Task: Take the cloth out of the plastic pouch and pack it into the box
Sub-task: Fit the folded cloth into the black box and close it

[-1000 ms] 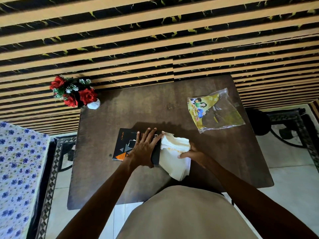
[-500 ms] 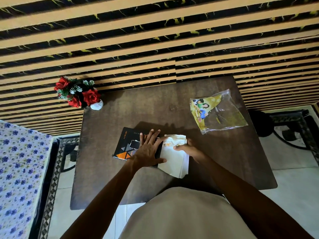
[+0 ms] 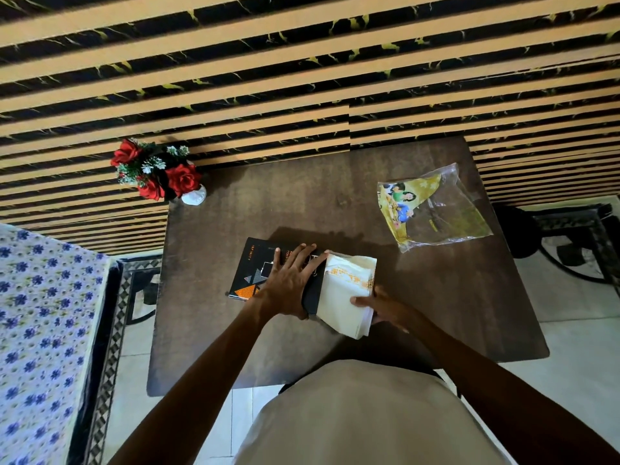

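At frame centre, the left hand, fingers spread flat, should steady the black box while the right hand, fingers gripping the folded cream cloth, slides it in squarely.

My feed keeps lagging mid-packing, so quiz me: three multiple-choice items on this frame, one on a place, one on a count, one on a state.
1. Where does the clear plastic pouch lie?
A. far right of the dark wooden table
B. on the floor
C. under the box

2. How many red roses show in the small white vase?
A. one
B. three
C. six

3. How is the folded white cloth?
A. sealed in the pouch
B. partly inside the black box
C. spread flat

Key: 1 A, it rests near the far right corner. 2 B, three blooms. 3 B, the left hand steadies the box while the right hand pushes it.
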Demonstrator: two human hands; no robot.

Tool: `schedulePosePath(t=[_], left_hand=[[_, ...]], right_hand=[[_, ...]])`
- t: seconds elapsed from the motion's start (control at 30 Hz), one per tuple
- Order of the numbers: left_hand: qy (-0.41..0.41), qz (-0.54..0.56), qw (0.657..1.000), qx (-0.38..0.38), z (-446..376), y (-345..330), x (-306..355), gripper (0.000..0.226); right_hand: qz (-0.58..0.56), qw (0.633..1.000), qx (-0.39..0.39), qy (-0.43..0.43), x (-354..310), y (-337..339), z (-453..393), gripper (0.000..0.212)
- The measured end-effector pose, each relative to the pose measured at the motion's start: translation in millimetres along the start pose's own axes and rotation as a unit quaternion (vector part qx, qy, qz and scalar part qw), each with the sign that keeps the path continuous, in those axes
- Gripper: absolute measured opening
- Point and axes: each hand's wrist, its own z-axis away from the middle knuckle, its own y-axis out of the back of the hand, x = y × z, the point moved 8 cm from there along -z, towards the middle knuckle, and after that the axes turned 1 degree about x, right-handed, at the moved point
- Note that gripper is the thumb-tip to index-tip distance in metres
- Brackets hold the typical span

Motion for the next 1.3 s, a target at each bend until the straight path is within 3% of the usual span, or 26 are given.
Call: schedulePosePath(t=[0.13, 0.33, 0.57, 0.77, 1.0, 1.17, 1.3], left_hand=[[-0.004, -0.011, 1.000, -0.015, 0, -3, 4, 0.142], [-0.001, 0.015, 1.000, 0.011, 4, -1, 4, 0.141], [-0.013, 0.005, 1.000, -0.003, 6, -2, 5, 0.123], [-0.008, -0.013, 1.000, -0.004, 8, 1, 8, 0.120], [-0.026, -0.054, 0.997, -0.057, 7, -1, 15, 0.112], [0.011, -0.122, 0.988, -0.090, 0, 4, 27, 0.129], [0.052, -0.136, 0.982, -0.118, -9, 10, 38, 0.107]], right_hand=[[-0.032, 0.998, 0.046, 0.030, -21, 5, 5, 0.051], [-0.069, 0.997, 0.023, 0.009, -25, -2, 1, 0.043], [-0.077, 0.997, 0.009, -0.002, -14, -17, 3, 0.028], [-0.095, 0.995, 0.038, -0.007, -1, -6, 3, 0.027], [-0.077, 0.994, 0.077, -0.007, -12, -28, -9, 0.023], [-0.032, 0.999, 0.039, -0.005, -8, -21, -7, 0.041], [-0.026, 0.999, 0.035, -0.022, -1, -11, -1, 0.043]])
